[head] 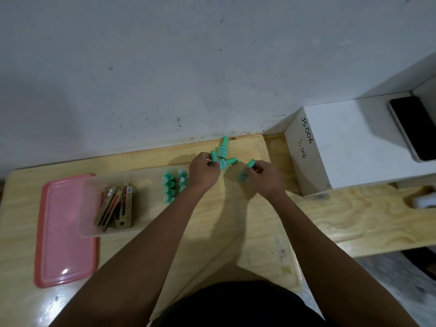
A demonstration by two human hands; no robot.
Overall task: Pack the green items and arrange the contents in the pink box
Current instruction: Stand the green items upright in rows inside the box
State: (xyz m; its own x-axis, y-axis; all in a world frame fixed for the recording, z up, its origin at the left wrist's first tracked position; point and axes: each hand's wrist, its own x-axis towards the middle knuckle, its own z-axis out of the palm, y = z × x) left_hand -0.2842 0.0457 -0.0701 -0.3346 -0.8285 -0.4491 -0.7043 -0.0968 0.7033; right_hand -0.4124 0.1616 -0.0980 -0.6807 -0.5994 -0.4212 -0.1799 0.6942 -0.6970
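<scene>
A clear plastic box (89,208) stands on the wooden table, overlapping its pink lid (61,232). Inside it lie several brown packets (116,206) on the left and several green bottles (168,187) in two rows on the right. My left hand (204,172) grips green bottles (214,156) by the table's far edge. One more green bottle (223,146) lies just beyond it and another (230,160) beside it. My right hand (263,177) holds a green bottle (250,163), with a blurred green one (242,177) under its fingers.
A white box marked JS006 (330,142) stands at the right with a dark phone (412,126) on top. The wall runs right behind the table's far edge. A wooden ledge (365,220) with a cut-out extends to the right.
</scene>
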